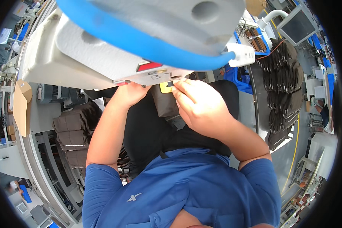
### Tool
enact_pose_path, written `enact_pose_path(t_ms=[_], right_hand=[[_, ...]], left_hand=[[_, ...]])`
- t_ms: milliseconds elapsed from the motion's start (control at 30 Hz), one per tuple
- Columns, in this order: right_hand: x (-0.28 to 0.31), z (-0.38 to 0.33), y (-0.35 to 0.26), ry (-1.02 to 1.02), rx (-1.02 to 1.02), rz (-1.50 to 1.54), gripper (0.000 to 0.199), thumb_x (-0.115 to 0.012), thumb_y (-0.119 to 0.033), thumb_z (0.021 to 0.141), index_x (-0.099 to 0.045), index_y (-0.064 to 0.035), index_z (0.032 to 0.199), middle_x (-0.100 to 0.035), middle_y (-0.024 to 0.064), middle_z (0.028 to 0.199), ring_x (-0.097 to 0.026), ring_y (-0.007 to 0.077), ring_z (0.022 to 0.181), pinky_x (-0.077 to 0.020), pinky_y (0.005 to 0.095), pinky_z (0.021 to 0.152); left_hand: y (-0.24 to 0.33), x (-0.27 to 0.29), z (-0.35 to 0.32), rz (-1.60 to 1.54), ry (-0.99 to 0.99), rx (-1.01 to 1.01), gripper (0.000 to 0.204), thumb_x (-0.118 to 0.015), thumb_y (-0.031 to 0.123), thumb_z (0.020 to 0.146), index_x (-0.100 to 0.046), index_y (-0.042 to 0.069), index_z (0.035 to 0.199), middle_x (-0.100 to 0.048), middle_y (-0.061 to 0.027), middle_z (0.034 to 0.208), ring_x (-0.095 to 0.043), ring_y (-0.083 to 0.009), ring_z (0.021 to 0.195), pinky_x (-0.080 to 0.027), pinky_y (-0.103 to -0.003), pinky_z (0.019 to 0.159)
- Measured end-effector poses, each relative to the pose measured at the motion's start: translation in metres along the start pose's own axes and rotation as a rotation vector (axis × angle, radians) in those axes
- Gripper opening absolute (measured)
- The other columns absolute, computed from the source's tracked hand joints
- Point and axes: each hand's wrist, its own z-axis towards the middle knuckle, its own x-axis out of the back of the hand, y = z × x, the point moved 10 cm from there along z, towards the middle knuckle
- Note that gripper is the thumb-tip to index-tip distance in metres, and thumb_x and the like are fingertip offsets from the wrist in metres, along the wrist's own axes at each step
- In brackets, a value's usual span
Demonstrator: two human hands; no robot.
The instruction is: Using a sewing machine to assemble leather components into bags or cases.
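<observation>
A large white machine head point(91, 57), shaped like an industrial sewing machine, stands right in front of me. My left hand point(133, 94) reaches under its lower edge, and most of its fingers are hidden there. On the other side, my right hand point(203, 106) is closed, with thumb and fingers pinched together just below the machine. Whatever lies in that pinch is too small to make out. A yellow piece point(164, 87) shows beside the right fingertips. Dark brown fabric point(165, 102) hangs between my hands, over my lap.
A thick blue hose point(148, 43) arches across the machine. Folded dark fabric pieces point(74, 129) are stacked at my left. To the right, several dark pieces point(279, 83) lie in rows near a blue bin point(239, 81). A monitor point(298, 26) stands at the far right.
</observation>
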Motion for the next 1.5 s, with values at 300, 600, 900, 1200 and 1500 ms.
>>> enact_pose_path(t_ms=[300, 600, 900, 1200, 1500], right_hand=[[-0.001, -0.005, 0.003, 0.002, -0.030, 0.059, 0.036, -0.070, -0.010, 0.081, -0.064, 0.0055, 0.112, -0.065, 0.0218, 0.120, -0.064, 0.0336, 0.111, -0.0501, 0.0419, 0.095], [0.000, 0.000, 0.004, 0.014, -0.049, 0.053, 0.033, -0.072, -0.011, 0.081, -0.064, 0.0043, 0.109, -0.065, 0.0209, 0.116, -0.063, 0.0330, 0.110, -0.0498, 0.0419, 0.094], [0.011, 0.005, 0.009, 0.053, -0.089, 0.030, 0.042, -0.077, -0.019, 0.080, -0.066, 0.0022, 0.114, -0.064, 0.0120, 0.110, -0.062, 0.0284, 0.103, -0.0487, 0.0394, 0.088], [-0.001, 0.007, 0.011, -0.073, -0.155, 0.013, 0.041, -0.079, -0.028, 0.082, -0.067, -0.0066, 0.115, -0.058, 0.0082, 0.103, -0.058, 0.0263, 0.088, -0.0462, 0.0383, 0.080], [0.000, 0.011, -0.006, -0.096, -0.066, 0.000, 0.042, -0.079, -0.029, 0.079, -0.067, -0.0006, 0.108, -0.058, 0.0098, 0.103, -0.057, 0.0252, 0.089, -0.0455, 0.0378, 0.081]], left_hand=[[-0.019, 0.001, 0.008, -0.368, -0.103, 0.132, 0.017, -0.066, 0.001, 0.091, -0.065, 0.004, 0.108, -0.067, -0.0051, 0.106, -0.060, -0.0168, 0.098, -0.051, -0.033, 0.084], [-0.024, 0.000, 0.009, -0.559, -0.128, 0.104, 0.016, -0.064, 0.001, 0.093, -0.064, 0.004, 0.109, -0.066, -0.0035, 0.108, -0.059, -0.0144, 0.100, -0.051, -0.031, 0.085], [-0.095, -0.013, -0.001, -1.270, 0.121, 0.497, 0.020, -0.066, 0.005, 0.096, -0.065, 0.003, 0.116, -0.068, -0.0055, 0.114, -0.061, -0.0147, 0.103, -0.052, -0.031, 0.087], [-0.006, 0.000, 0.005, -0.183, -0.038, -0.086, 0.025, -0.068, 0.015, 0.094, -0.068, 0.004, 0.117, -0.071, -0.0078, 0.111, -0.065, -0.0192, 0.102, -0.053, -0.034, 0.088], [0.019, -0.003, -0.010, -0.043, -0.090, -0.173, 0.018, -0.070, 0.006, 0.095, -0.071, -0.002, 0.110, -0.074, -0.0104, 0.104, -0.069, -0.0200, 0.095, -0.056, -0.035, 0.081]])
